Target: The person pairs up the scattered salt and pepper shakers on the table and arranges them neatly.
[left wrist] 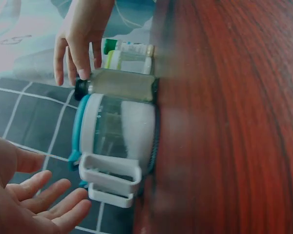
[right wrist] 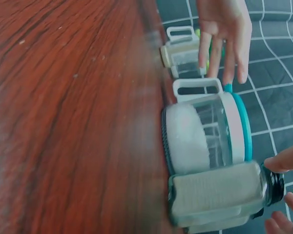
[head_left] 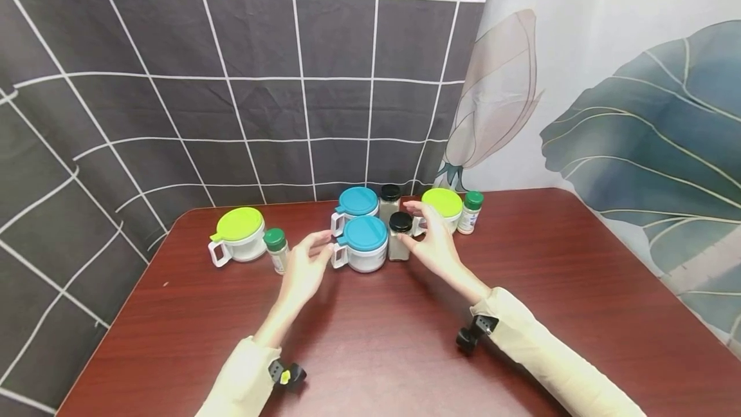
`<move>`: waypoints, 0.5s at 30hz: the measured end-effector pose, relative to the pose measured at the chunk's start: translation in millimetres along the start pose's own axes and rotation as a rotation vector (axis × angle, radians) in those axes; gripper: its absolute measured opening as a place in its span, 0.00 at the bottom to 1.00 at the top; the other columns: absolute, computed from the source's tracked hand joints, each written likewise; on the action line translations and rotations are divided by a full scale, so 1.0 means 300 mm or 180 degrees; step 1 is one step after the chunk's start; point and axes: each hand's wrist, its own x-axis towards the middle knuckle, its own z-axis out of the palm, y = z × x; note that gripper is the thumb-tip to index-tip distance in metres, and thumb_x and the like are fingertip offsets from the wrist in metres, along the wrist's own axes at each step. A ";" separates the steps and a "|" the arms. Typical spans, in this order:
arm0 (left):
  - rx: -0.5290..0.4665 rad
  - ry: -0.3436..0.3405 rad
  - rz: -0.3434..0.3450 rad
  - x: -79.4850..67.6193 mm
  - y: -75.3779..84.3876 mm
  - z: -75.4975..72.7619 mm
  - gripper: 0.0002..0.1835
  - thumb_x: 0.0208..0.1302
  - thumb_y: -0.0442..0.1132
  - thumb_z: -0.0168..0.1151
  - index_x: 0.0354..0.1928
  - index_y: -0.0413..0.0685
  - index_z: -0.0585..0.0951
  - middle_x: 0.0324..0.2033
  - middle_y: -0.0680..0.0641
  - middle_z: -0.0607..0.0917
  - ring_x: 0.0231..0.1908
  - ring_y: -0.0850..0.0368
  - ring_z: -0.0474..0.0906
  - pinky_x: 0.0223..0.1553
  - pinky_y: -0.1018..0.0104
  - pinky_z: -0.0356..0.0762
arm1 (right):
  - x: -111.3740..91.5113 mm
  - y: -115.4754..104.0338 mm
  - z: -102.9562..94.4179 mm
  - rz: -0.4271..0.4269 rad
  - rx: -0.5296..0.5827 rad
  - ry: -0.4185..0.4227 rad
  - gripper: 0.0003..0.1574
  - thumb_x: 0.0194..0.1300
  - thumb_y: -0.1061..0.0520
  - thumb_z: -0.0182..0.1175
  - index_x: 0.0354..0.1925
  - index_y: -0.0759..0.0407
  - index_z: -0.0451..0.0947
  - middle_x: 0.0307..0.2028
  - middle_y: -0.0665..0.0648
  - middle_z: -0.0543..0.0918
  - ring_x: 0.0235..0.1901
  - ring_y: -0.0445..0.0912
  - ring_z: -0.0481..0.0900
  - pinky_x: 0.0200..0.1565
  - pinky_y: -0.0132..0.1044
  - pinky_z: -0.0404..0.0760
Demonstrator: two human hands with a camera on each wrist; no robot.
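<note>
Two seasoning jars with blue lids, a front one (head_left: 363, 240) and a back one (head_left: 357, 201), stand one behind the other at the table's middle, white handles leftward. My left hand (head_left: 305, 269) is beside their handles, fingers spread and holding nothing; in the left wrist view, its fingers (left wrist: 49, 195) are apart from the handles. Right of the blue-lidded jars are two black-capped glass shakers of pale powder, a front shaker (head_left: 399, 246) and a back shaker (head_left: 390, 198). My right hand (head_left: 434, 246) is at the front shaker, its thumb (right wrist: 281, 161) at the black cap, other fingers loose.
A green-lidded jar (head_left: 240, 230) and a green-capped shaker (head_left: 276, 250) stand left. Another green-lidded jar (head_left: 442, 204) and green-capped shaker (head_left: 470, 212) are right, behind my right hand. A tiled-pattern cloth (head_left: 249, 108) hangs behind the wooden table (head_left: 370, 340).
</note>
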 end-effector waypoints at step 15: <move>0.0005 0.0223 0.0090 -0.036 0.019 -0.131 0.17 0.68 0.36 0.57 0.56 0.41 0.78 0.53 0.39 0.83 0.50 0.46 0.82 0.55 0.55 0.77 | 0.028 -0.061 0.039 -0.0114 -0.0097 0.0176 0.33 0.49 0.63 0.72 0.54 0.61 0.73 0.49 0.62 0.80 0.48 0.56 0.75 0.54 0.51 0.70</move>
